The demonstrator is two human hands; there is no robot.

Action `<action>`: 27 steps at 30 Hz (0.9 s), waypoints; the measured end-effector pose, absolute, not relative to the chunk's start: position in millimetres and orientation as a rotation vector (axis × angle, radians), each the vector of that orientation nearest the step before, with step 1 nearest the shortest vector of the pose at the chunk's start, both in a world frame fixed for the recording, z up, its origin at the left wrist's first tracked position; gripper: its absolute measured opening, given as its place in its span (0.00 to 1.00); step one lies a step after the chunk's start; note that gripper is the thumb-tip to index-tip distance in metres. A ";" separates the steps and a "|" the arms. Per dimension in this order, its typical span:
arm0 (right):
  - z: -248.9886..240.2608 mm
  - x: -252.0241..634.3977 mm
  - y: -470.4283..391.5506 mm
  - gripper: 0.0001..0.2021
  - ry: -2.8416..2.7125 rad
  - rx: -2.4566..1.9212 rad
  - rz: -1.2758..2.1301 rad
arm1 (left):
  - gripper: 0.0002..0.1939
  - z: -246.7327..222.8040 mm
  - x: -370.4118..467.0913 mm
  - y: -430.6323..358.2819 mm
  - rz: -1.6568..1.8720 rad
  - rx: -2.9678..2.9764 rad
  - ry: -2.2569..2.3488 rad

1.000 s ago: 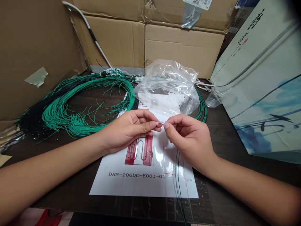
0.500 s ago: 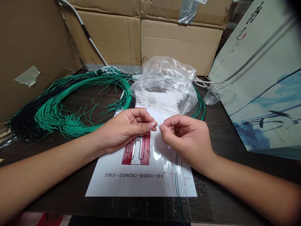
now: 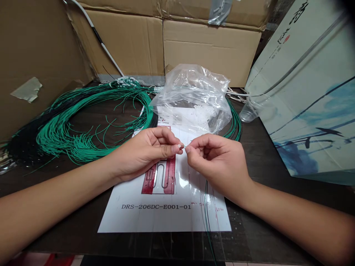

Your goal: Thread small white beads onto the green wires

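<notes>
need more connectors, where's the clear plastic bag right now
In the head view the clear plastic bag sits at the table's centre back, on the top edge of the printed sheet, just beyond both hands, with the green wire coil to its left.

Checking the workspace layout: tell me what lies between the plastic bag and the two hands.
In the head view, only the printed sheet lies between plastic bag and both hands, left and right.

A single head-worn camera looks forward and down, close over the dark wooden worktop (image 3: 263, 162), facing the brown cardboard boxes (image 3: 210, 51) stacked along its far edge.
</notes>
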State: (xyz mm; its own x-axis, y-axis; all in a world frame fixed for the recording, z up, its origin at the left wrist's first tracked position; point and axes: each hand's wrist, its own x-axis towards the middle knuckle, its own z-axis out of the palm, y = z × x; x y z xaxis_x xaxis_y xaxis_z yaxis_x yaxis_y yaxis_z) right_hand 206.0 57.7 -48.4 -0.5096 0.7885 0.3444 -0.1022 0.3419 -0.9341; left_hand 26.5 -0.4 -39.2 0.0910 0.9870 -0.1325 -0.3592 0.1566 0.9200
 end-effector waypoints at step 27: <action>-49.8 207.5 52.3 0.06 -1.904 -0.613 0.847 | 0.11 -39.8 31.7 -1.2 1.259 0.875 1.044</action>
